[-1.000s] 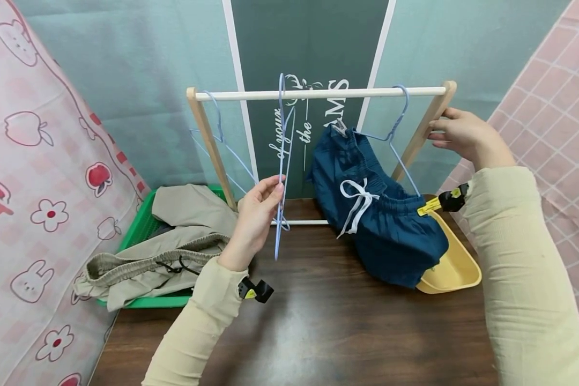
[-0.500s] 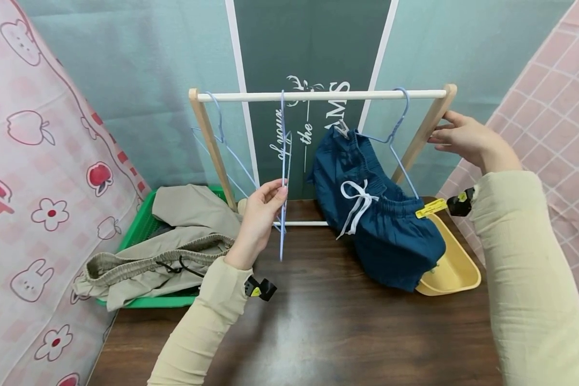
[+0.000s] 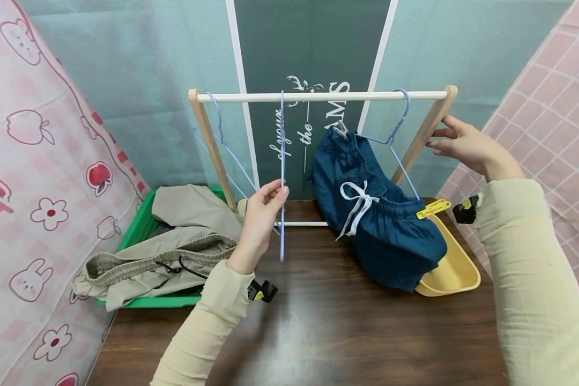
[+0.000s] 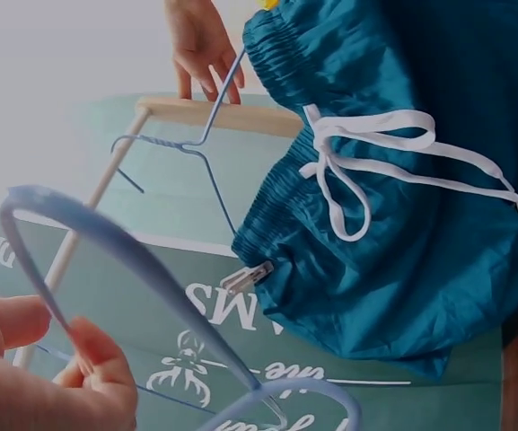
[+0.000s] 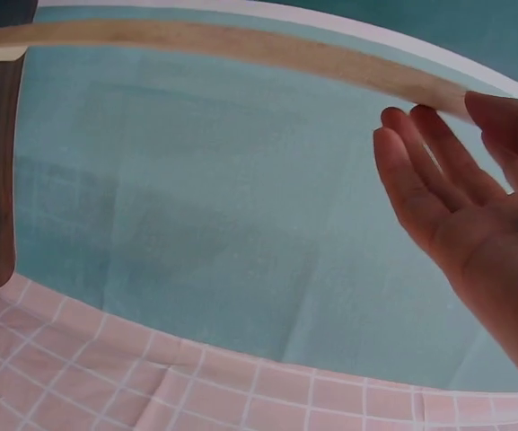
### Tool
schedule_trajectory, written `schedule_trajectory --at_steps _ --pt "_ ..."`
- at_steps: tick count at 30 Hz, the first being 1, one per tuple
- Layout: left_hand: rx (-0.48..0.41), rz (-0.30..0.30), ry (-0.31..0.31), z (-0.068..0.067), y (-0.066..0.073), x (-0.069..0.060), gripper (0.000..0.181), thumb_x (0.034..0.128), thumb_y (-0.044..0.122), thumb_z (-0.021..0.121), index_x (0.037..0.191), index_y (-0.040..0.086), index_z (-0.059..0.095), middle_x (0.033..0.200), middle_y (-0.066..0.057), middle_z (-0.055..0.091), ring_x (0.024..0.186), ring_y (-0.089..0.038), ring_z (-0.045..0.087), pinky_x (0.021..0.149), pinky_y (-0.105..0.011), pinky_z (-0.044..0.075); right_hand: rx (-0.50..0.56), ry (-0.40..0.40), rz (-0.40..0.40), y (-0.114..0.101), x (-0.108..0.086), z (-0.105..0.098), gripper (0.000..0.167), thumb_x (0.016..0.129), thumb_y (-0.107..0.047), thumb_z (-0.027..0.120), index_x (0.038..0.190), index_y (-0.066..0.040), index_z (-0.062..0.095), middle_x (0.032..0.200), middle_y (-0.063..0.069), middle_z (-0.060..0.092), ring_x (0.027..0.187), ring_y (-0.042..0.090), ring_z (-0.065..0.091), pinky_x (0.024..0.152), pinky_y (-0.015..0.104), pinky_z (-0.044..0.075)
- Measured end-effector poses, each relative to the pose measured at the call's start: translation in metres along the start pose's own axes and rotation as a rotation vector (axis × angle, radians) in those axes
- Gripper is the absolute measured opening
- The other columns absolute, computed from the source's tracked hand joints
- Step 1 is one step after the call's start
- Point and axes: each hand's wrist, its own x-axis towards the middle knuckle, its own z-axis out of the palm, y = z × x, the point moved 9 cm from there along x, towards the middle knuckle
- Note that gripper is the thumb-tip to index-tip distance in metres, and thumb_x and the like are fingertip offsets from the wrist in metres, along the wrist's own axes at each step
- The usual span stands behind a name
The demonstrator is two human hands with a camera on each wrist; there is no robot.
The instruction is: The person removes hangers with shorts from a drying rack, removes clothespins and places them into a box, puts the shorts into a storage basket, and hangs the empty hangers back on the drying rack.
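My left hand (image 3: 261, 214) pinches a thin blue clothes hanger (image 3: 282, 139) between thumb and fingers, seen edge-on, its hook at the middle of the white rail (image 3: 243, 97). At the drying rack's right wooden post (image 3: 422, 134), my right hand (image 3: 480, 150) has its fingers extended; the thumb (image 5: 501, 117) meets the post in the right wrist view. Dark blue shorts (image 3: 391, 230) with a white drawstring hang from another blue hanger (image 3: 396, 128) on the right. A yellow clothespin (image 3: 433, 209) and a pale clip (image 3: 340, 130) fasten their waistband.
Beige trousers (image 3: 164, 252) lie over a green basket (image 3: 149, 303) at the left. Another blue hanger (image 3: 219, 120) hangs at the rail's left end. Behind the shorts a yellow tray (image 3: 455, 268) stands on the dark wooden table (image 3: 318, 332). Patterned cloths border both sides.
The hanger in my left hand has come down, so its hook top has dropped from above the rail to rail level, and it has turned edge-on. My right hand has shifted only slightly.
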Motion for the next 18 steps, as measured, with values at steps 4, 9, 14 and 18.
schedule_trajectory --at_steps 4,9,14,18 --pt "0.013 -0.020 0.005 0.002 0.003 -0.006 0.041 0.0952 0.009 0.055 0.133 -0.004 0.049 0.106 -0.005 0.053 0.091 -0.008 0.051 0.077 -0.016 0.042 0.033 0.040 -0.040 0.001 0.001 -0.001 0.065 0.102 -0.030 0.038 0.151 -0.040 -0.003 0.158 0.022 0.016 0.124 0.004 0.045 0.094 0.011 0.044" --pt "0.047 -0.019 0.004 0.006 0.007 -0.013 0.045 0.0955 0.008 0.053 0.139 -0.001 0.043 0.123 -0.015 0.050 0.107 -0.020 0.053 0.091 -0.027 0.045 0.100 0.134 -0.112 0.000 0.002 -0.002 0.061 0.100 -0.036 0.039 0.153 -0.034 0.011 0.157 0.018 0.022 0.124 0.006 0.043 0.096 0.011 0.043" --pt "0.111 0.032 0.039 0.009 0.015 -0.020 0.051 0.0958 0.011 0.053 0.144 0.006 0.036 0.137 -0.015 0.042 0.124 -0.028 0.044 0.103 -0.041 0.040 0.150 0.201 -0.113 -0.002 0.006 0.002 0.062 0.098 -0.041 0.037 0.153 -0.029 0.011 0.157 0.019 0.022 0.139 0.024 0.035 0.115 0.034 0.032" --pt "0.193 0.136 0.056 0.015 0.027 -0.029 0.051 0.0948 0.012 0.053 0.143 0.009 0.036 0.140 -0.013 0.038 0.126 -0.026 0.039 0.104 -0.043 0.036 0.225 0.249 -0.088 -0.002 0.009 0.004 0.065 0.096 -0.043 0.038 0.153 -0.027 0.010 0.158 0.017 0.022 0.144 0.032 0.027 0.116 0.045 0.025"
